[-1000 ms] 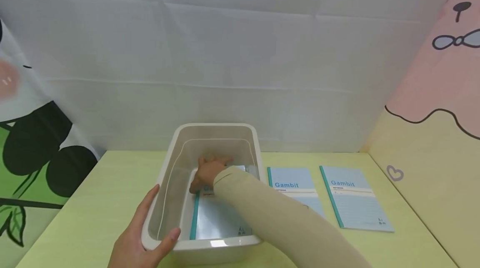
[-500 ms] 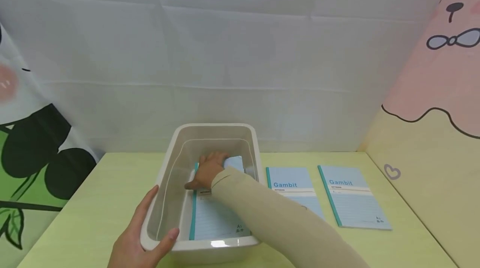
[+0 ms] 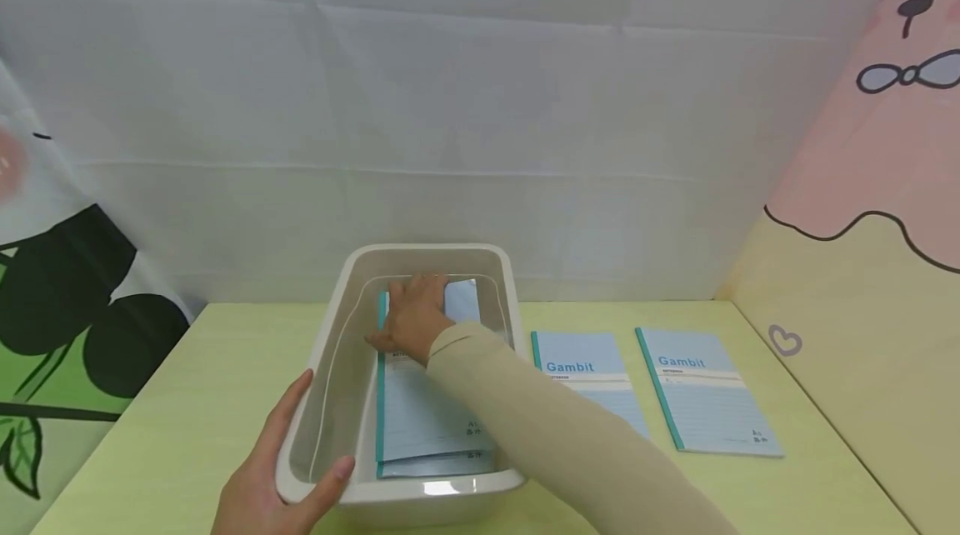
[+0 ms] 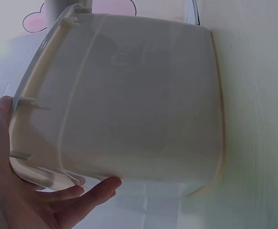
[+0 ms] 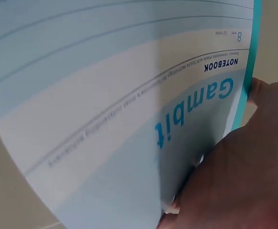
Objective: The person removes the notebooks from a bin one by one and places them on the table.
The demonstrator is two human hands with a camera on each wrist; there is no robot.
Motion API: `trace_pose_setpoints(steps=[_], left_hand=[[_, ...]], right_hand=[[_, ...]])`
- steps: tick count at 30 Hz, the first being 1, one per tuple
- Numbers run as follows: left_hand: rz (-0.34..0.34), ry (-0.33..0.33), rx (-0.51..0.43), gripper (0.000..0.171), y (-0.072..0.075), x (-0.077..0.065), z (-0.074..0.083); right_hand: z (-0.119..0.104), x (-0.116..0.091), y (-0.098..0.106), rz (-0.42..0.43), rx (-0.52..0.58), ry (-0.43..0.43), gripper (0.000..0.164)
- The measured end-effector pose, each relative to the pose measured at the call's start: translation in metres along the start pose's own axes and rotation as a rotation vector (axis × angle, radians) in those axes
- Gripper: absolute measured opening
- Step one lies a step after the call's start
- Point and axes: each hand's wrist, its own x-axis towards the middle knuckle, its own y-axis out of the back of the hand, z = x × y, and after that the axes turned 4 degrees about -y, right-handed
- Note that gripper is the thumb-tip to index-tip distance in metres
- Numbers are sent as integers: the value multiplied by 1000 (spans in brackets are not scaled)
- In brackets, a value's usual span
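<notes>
A pale plastic bin stands on the table, its outer wall filling much of the left wrist view. My left hand holds the bin's near left corner, with the thumb at the rim and fingers along the outside. Inside the bin, my right hand grips the far part of a light blue Gambit notebook with a teal spine. That notebook's cover bends slightly in the right wrist view, where some fingers are hidden behind it. Another notebook shows beneath its near edge.
Two similar notebooks lie on the yellow table to the right of the bin: a nearer one, partly covered by the right sleeve, and one farther right. A white cloth hangs behind the table.
The right hand and its notebook have risen and shifted toward the bin's far end, uncovering the near edge of the notebook below. The left hand stays at the rim.
</notes>
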Motion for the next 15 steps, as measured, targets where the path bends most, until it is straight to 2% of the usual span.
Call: trace_pose_setpoints(steps=[3,8,10,15], left_hand=[[16,-20,4,97,0,0,-1],[1,20,28,99,1,0,0],[-6,39,31,100,1,0,1],[15,28,17,98,0,1,1]], right_hand=[[4,3,5,56,2,-15,82],[15,4,11,169,81,-25,76],[19,5,14,191,109,-28,76],[33,5,23,236,176,-22,70]])
